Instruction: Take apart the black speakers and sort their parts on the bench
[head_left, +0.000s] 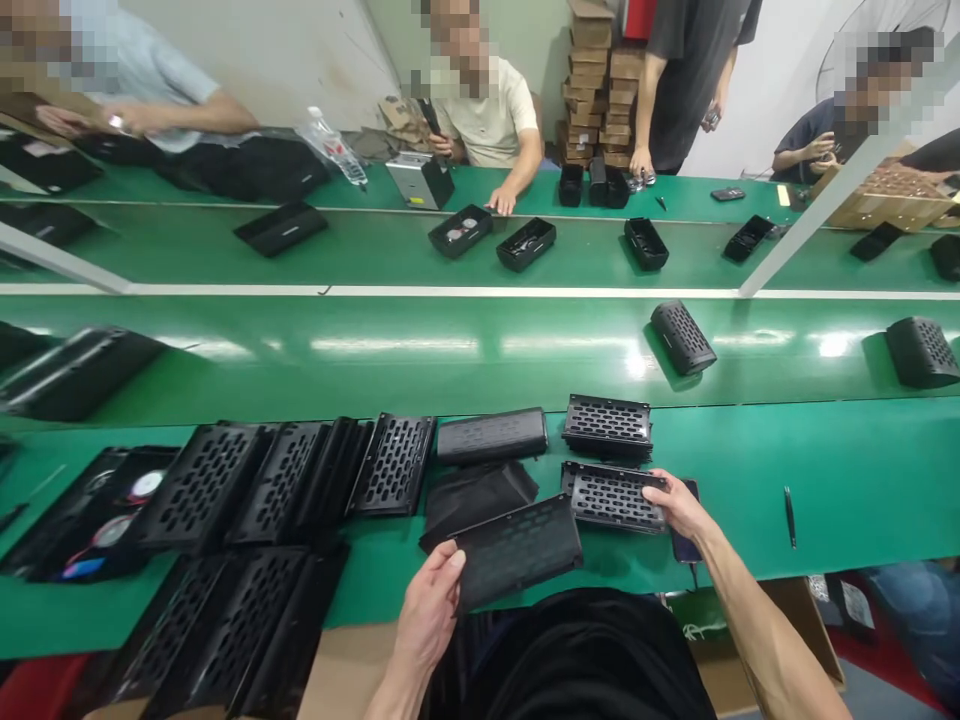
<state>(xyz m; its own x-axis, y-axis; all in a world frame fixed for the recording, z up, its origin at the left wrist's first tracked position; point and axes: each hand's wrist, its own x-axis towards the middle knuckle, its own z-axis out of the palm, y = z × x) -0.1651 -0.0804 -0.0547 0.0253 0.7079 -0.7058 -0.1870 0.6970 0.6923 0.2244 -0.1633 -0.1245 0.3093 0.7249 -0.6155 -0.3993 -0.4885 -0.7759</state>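
My left hand grips the left end of a black grille panel, whose slots look covered by dark mesh. That panel is tilted above the table's front edge. To its right, my right hand pinches the right end of a slotted black grille, thumb on top. A second stack of slotted grilles lies just behind it. Black mesh sheets rest behind the left-hand panel, partly hidden by it. Further back is a curved black speaker housing. A phone lies partly under my right hand.
More grille panels lie in rows to the left, beside an open housing with round speakers. A pen lies at right. Beyond runs a green conveyor carrying housings. Several co-workers sit or stand across it.
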